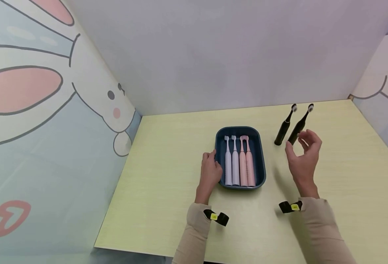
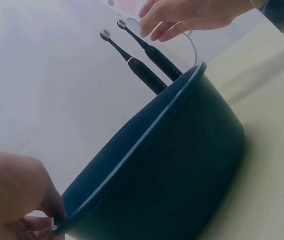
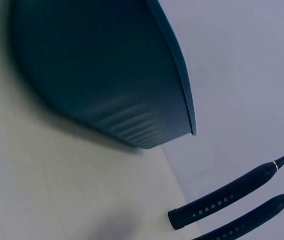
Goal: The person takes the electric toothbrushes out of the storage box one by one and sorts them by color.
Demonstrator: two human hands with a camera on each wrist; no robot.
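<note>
My left hand holds the left rim of a dark blue bin, thumb and fingers pinched over its edge in the left wrist view. Inside the bin, two pale white electric toothbrushes lie side by side with two pink electric toothbrushes, heads at the far end. To the bin's right are two black electric toothbrushes, a left one and a right one. Close to the right one is my right hand, its fingers loosely bent and the thumb apart from them.
The bin stands on a pale yellow-green table. Behind the table rises a plain light wall. On the left is a wall with a cartoon rabbit, and another painted wall borders the right side.
</note>
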